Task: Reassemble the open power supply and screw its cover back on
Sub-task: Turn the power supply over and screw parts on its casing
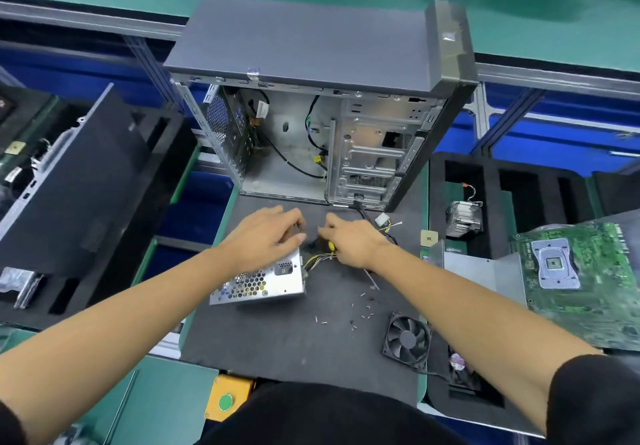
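The silver power supply (258, 283) lies on the dark mat (294, 333), its honeycomb grille facing me. My left hand (268, 236) rests on its top far edge, fingers curled over it. My right hand (353, 242) grips a screwdriver with a yellow handle (331, 245); its metal shaft (371, 278) sticks out toward me below the wrist. The supply's yellow and black cable bundle (317, 258) runs out between my two hands. Several small screws (363, 304) lie loose on the mat to the right of the supply.
An open grey computer case (322, 105) stands behind my hands. A black fan (407, 340) lies at the mat's front right. A green motherboard (581, 278) and a heatsink (462, 217) lie to the right. Black foam trays (86, 181) flank the mat. A yellow button box (227, 398) sits near me.
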A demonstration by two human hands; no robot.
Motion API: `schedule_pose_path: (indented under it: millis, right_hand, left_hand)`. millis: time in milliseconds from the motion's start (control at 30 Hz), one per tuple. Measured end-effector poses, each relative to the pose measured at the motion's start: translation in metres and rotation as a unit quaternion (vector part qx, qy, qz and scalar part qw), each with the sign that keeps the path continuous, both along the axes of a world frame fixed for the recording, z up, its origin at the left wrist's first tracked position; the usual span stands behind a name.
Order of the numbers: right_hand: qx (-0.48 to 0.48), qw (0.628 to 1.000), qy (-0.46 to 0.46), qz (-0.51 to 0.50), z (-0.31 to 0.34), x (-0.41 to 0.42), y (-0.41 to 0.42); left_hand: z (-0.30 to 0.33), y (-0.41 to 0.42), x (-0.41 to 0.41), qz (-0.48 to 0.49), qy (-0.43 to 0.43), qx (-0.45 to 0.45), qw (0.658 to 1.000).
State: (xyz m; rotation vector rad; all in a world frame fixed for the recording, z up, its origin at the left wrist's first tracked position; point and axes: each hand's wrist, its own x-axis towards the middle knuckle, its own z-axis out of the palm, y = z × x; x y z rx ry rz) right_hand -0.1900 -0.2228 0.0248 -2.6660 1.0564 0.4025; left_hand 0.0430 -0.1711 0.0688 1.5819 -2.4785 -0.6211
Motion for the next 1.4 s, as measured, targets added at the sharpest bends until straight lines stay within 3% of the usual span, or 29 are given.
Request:
schedule_pose_path:
  millis: [133, 233, 400, 500, 600, 733, 900, 1100, 1233, 1400]
  right_hand:
    - [0.083, 0.982, -0.155, -0.069, 0.028, -0.016, -0.01]
    - [0.092, 0.968, -0.217, -0.082, 0.046, -0.027, -0.01]
    - [-0.077, 0.988, -0.131, -0.006, 0.06, -0.054, -0.01]
    - [-0.07, 0.993, -0.083, -0.043, 0.06, -0.076, -0.003]
    - [-0.062, 0.991, -0.084, -0.088, 0.054, -0.092, 0.002]
    - [-0.014, 0.972, -0.143, -0.185, 0.056, -0.104, 0.006]
    - [-0.002, 0.949, -0.207, -0.24, 0.053, -0.108, 0.019]
    - [-0.007, 0.932, -0.247, -0.266, 0.054, -0.111, 0.034]
    - [-0.015, 0.926, -0.257, -0.276, 0.056, -0.112, 0.042]
    - [-0.002, 0.908, -0.292, -0.3, 0.065, -0.109, 0.049]
  left_hand:
    - [0.008, 0.002, -0.023, -0.1, -0.008, -0.119, 0.988]
    - [0.016, 0.002, -0.046, -0.154, -0.022, -0.15, 0.976]
    - [0.026, -0.002, -0.096, -0.186, -0.053, -0.136, 0.972]
    - [0.03, -0.003, -0.119, -0.19, -0.093, -0.073, 0.975]
    - [0.028, 0.0, -0.13, -0.214, -0.122, -0.099, 0.964]
    - [0.007, 0.013, -0.139, -0.162, -0.231, 0.043, 0.958]
    - [-0.022, 0.024, -0.159, -0.001, -0.219, 0.268, 0.938]
    - [-0.03, 0.033, -0.175, 0.132, -0.184, 0.339, 0.913]
    - [-0.03, 0.034, -0.184, 0.161, -0.2, 0.381, 0.888]
    - [-0.018, 0.038, -0.182, 0.162, -0.174, 0.364, 0.9]
